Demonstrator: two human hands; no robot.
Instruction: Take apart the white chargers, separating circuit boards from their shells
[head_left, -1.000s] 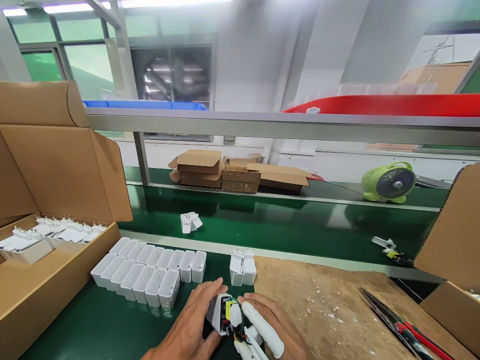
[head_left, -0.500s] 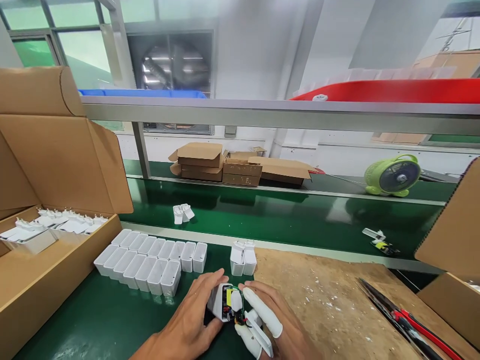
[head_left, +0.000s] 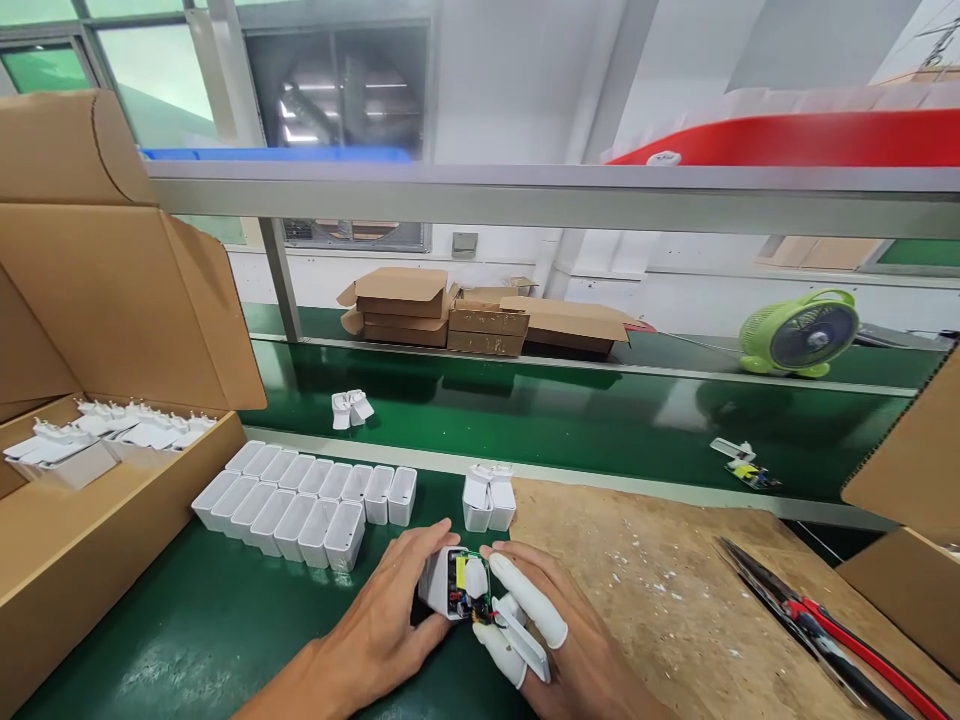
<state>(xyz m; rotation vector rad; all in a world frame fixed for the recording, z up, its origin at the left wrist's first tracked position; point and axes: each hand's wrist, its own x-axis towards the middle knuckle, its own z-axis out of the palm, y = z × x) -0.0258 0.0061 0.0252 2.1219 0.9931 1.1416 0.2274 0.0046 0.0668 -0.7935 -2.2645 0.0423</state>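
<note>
Fitting a circuit board (head_left: pixel 471 576) to a white casing (head_left: pixel 435 582) looks like the step in hand, and the next move likely calls for keeping both lined up. They meet low at centre, above the green surface (head_left: pixel 180 640) — board at the casing's mouth. The left hand (head_left: pixel 386 605) grips the casing between thumb and fingers; the right hand (head_left: pixel 566 635), wearing white finger covers (head_left: pixel 534 605), pinches the board — a white plate (head_left: pixel 523 645) beside it.

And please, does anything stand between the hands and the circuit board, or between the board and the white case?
No visible obstacle. The left hand holds the white case, its open end close against the circuit board; the right hand holds the board, wearing white finger covers.
</note>
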